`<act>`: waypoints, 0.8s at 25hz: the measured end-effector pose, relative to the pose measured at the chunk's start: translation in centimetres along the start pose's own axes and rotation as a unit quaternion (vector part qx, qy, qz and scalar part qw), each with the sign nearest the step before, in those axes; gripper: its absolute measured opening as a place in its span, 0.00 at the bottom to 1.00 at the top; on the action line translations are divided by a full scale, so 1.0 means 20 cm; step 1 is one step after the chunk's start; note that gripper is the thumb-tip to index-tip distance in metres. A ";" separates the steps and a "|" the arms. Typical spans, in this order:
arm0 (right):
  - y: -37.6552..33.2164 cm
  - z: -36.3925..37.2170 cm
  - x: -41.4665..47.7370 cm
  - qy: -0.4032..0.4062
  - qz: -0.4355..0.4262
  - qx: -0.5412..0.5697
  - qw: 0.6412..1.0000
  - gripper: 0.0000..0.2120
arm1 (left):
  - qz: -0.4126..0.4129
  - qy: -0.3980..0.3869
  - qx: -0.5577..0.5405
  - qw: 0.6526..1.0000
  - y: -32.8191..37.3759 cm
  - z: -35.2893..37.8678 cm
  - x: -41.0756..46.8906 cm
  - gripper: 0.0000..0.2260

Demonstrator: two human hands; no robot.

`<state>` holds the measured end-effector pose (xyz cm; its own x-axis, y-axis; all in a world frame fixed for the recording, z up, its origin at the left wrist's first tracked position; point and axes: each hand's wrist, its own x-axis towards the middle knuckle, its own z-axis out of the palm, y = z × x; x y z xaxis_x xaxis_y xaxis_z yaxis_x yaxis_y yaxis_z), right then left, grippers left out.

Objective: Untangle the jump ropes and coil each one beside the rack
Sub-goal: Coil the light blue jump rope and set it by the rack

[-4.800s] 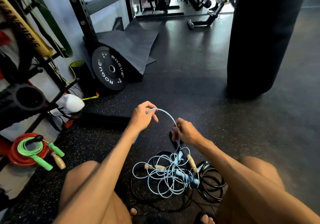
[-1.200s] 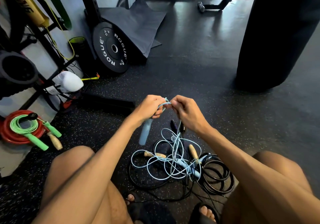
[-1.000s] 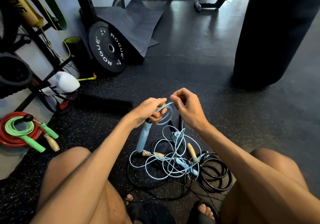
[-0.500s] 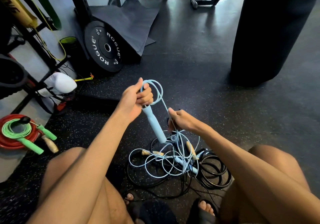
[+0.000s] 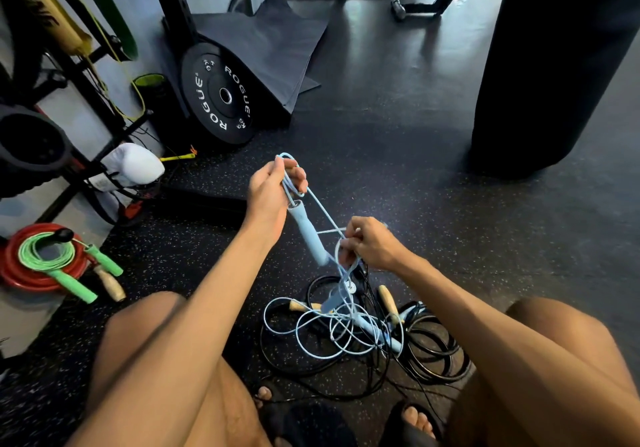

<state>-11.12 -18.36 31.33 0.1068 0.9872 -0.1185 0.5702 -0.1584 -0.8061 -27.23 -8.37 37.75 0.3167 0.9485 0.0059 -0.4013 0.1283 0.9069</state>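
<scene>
Speckled gym floor (image 5: 381,176) carries a tangle (image 5: 346,334) of black and blue cords at the person's feet. Of the hands, the left hand (image 5: 270,197) grips raised loops of the blue jump rope (image 5: 288,174), its handle (image 5: 309,233) dangling. The right hand (image 5: 370,246) pinches its cord lower, just above the tangle.

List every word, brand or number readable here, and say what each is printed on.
"ROGUE": white letters on the black weight plate, printed twice, either side of its centre hole.
Small white marks near the plate's rim: too small to read.
Black lettering on the tan pad at upper left: cut off and blurred, unreadable.
Tag by the white glove: too small to read.
</scene>
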 end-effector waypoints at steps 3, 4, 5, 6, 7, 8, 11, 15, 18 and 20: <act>-0.07 -0.01 -0.01 -0.034 -0.077 0.008 0.996 0.09 | 0.065 0.004 0.085 0.994 -0.02 0.01 0.01 0.13; -0.09 -0.01 -0.02 -0.041 -0.096 -0.001 0.995 0.10 | 0.085 -0.001 0.125 0.988 -0.02 0.01 0.01 0.13; -0.11 0.00 -0.03 -0.040 -0.110 -0.010 0.993 0.11 | 0.101 -0.006 0.169 0.980 -0.03 0.02 0.01 0.13; -0.12 0.00 -0.03 -0.034 -0.123 -0.019 0.992 0.12 | 0.114 -0.012 0.215 0.970 -0.04 0.02 0.01 0.12; -0.13 0.00 -0.04 -0.023 -0.137 -0.029 0.990 0.12 | 0.124 -0.021 0.264 0.956 -0.05 0.03 0.01 0.12; -0.14 -0.01 -0.04 -0.008 -0.151 -0.037 0.988 0.12 | 0.128 -0.034 0.317 0.939 -0.06 0.03 0.00 0.13; -0.14 -0.05 -0.04 0.034 -0.168 -0.049 0.984 0.13 | 0.098 -0.079 0.481 0.868 -0.09 0.03 -0.02 0.14; -0.11 -0.08 -0.02 0.056 -0.154 -0.068 0.984 0.12 | 0.030 -0.172 0.606 0.776 -0.10 0.06 -0.06 0.16; -0.11 -0.09 -0.02 0.061 -0.113 -0.038 0.991 0.08 | -0.025 -0.198 0.615 0.763 -0.09 0.08 -0.06 0.18; -0.10 -0.09 -0.02 0.051 -0.102 0.001 0.993 0.04 | -0.044 -0.205 0.608 0.766 -0.09 0.07 -0.05 0.19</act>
<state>-10.87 -18.50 33.97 0.0714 0.9917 0.1070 0.5863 0.0451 -0.8088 -25.65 -9.90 36.59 0.6394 0.7493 -0.1727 0.6555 -0.4138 0.6318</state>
